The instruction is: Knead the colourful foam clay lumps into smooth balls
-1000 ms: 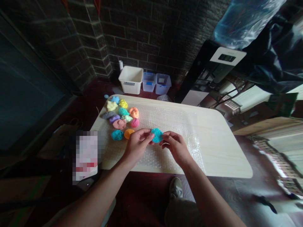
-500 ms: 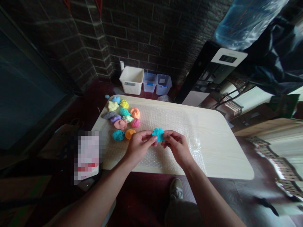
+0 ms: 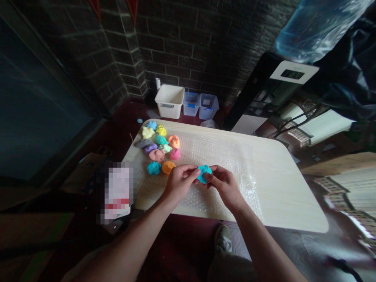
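A flattened turquoise piece of modelling clay [image 3: 203,174] is held up over the table between my two hands. My left hand [image 3: 181,181] pinches its left edge, thumb on top. My right hand [image 3: 225,183] grips the right edge, its thumb pressed onto the face; the fingers behind are partly hidden. Left of my hands lie an orange clay lump [image 3: 168,167] and a darker turquoise lump [image 3: 154,168]. Beyond them sit several more lumps, among them a salmon one [image 3: 156,155], a pink one [image 3: 174,154] and a yellow one [image 3: 161,130].
Bubble wrap [image 3: 217,150] covers part of the pale wooden table [image 3: 288,180]. On the floor behind stand a white basket [image 3: 169,102] and two clear bins, one of them a bin with a blue latch [image 3: 191,105]. A water dispenser [image 3: 293,72] rises at the back right.
The turquoise clay has been turned and reshaped a little between my fingers, and my right thumb has moved further onto its face. The whole view has shifted slightly, so everything appears further right.
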`<state>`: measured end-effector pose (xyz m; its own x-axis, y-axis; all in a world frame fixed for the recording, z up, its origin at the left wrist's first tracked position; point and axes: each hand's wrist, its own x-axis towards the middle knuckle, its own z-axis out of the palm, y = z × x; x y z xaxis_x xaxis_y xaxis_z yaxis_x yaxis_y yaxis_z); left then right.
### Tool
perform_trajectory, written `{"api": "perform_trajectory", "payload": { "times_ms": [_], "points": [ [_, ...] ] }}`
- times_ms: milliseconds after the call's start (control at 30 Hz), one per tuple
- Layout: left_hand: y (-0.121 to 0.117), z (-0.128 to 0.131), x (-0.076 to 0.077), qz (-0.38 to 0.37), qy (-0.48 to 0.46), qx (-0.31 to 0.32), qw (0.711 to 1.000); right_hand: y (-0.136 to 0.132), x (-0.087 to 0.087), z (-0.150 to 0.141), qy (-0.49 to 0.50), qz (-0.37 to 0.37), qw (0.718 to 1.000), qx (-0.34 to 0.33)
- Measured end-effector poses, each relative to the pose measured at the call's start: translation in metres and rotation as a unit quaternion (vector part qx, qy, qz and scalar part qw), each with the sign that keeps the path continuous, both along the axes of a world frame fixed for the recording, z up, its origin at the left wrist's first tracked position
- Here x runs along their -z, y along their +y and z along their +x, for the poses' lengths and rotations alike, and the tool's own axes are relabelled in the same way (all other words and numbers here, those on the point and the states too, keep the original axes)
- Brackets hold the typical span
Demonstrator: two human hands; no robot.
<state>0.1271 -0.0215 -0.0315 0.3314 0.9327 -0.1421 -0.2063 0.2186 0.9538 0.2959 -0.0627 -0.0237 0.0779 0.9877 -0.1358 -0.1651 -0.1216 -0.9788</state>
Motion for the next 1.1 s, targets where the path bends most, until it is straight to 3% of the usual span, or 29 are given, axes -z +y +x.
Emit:
{"api": "perform_trajectory", "payload": {
  "times_ms": [200,333,433,567,733,833,933,1033,1100],
  "points": [
    [-0.003,0.004,0.014,0.012,0.009,0.022,1.0,0.001,0.002,0.005,-0.041,0.005,0.999,-0.006],
    [-0.005,0.007,0.012,-0.048,-0.026,0.02,0.998,0.002,0.005,0.001,-0.024,0.014,0.999,0.026],
    [-0.008,0.011,0.009,-0.073,-0.079,0.037,0.993,0.001,0.005,-0.008,-0.01,-0.001,1.0,0.011],
    [-0.011,0.015,0.012,-0.074,-0.101,0.004,0.992,0.0,0.006,-0.016,-0.064,0.013,0.998,-0.005],
    [-0.006,0.01,0.009,-0.059,-0.08,-0.04,0.994,-0.003,0.006,-0.012,-0.165,0.064,0.983,0.037],
    [-0.004,0.001,-0.002,0.002,-0.021,-0.07,0.997,-0.004,0.007,-0.008,-0.196,0.067,0.977,0.05],
    [-0.001,-0.021,-0.021,0.114,0.069,-0.109,0.985,-0.003,0.008,-0.006,-0.192,0.057,0.977,0.073],
    [0.003,-0.057,-0.041,0.237,0.22,-0.184,0.928,-0.001,0.009,-0.004,-0.184,0.044,0.978,0.091],
    [0.006,-0.084,-0.05,0.249,0.323,-0.226,0.885,0.001,0.009,-0.005,-0.18,0.04,0.979,0.091]
  ]
}}
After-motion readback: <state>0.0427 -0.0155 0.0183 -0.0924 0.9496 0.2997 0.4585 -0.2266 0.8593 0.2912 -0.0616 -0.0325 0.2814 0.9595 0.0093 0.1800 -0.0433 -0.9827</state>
